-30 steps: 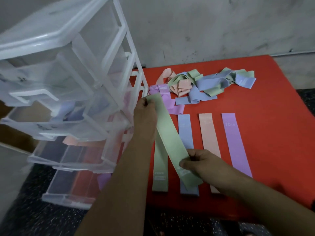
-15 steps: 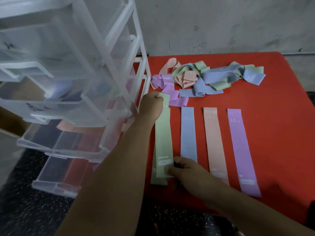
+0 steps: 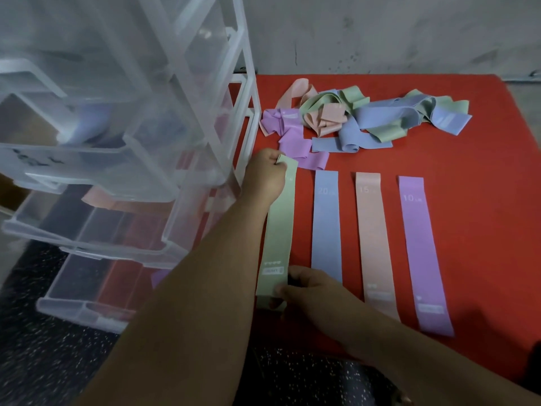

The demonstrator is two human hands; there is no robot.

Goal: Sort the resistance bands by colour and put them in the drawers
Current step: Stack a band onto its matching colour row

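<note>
A green band [image 3: 279,227] lies stretched flat on the red table [image 3: 468,200], on top of another green band whose end shows below it. My left hand [image 3: 265,178] pinches its far end and my right hand [image 3: 307,291] pinches its near end. To its right lie a blue band [image 3: 326,227], a pink band [image 3: 373,238] and a purple band [image 3: 421,250], side by side. A tangled heap of bands [image 3: 360,118] in all these colours sits at the back of the table.
A clear plastic drawer unit [image 3: 123,159] stands at the table's left edge with several drawers pulled out; blue, pink and purple bands show through them. A grey wall [image 3: 380,30] runs behind the table. Dark speckled floor [image 3: 44,361] lies below.
The green band was slanted and lifted a second ago; both hands have brought it down straight onto the other green band. The camera has moved closer.
</note>
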